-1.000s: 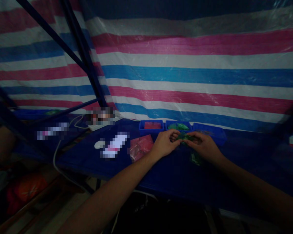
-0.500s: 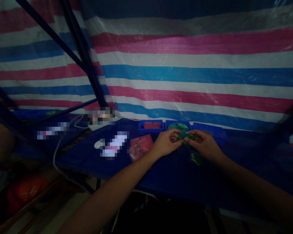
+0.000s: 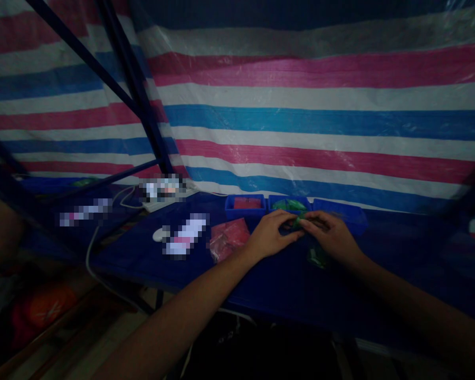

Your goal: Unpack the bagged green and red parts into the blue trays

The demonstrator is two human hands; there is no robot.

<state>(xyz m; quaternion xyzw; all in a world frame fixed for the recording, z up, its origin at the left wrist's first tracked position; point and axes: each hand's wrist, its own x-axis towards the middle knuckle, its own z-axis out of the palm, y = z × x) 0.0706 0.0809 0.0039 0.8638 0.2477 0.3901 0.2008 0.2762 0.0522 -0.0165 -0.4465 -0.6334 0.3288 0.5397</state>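
Both of my hands meet over a dark blue table in dim light. My left hand and my right hand have their fingers curled together, pinching a small green item between them. A second green piece lies on the table under my right hand. Just beyond my hands stand three small blue trays: one with red pieces, one with green pieces, and one whose contents I cannot make out.
A red bag lies left of my left hand. Further left sit a white mouse, a cable and a power strip. A striped tarp hangs behind. Another person's hand shows at the far left.
My hands have closed in on each other, so less of the green item shows between the fingers. They have stayed over the same spot on the table.
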